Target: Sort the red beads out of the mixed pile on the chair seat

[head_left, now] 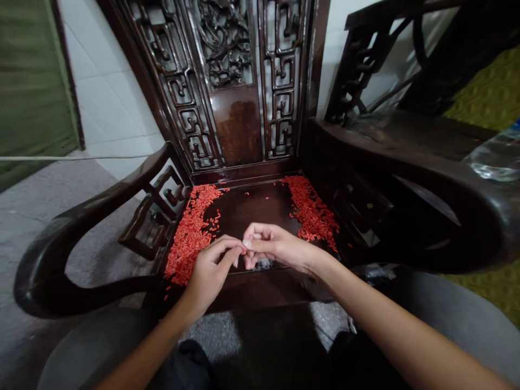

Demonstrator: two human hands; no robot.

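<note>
Over the front of a dark wooden chair seat (247, 208), my left hand (217, 262) and my right hand (270, 246) meet at the fingertips. Both are pinched together around a tiny red piece (244, 251), mostly covered by the fingers. Many small red pieces lie in a pile (189, 235) on the left of the seat, and another pile (311, 211) covers its right side. Under my right hand, small whitish bits (265, 264) show near the seat's front edge, too small to make out.
Curved armrests (60, 227) flank the seat, and a carved backrest (235, 124) rises behind. At the right, a clear plastic bottle (498, 157) is beside the other armrest. A thin cable (109, 157) crosses at the left.
</note>
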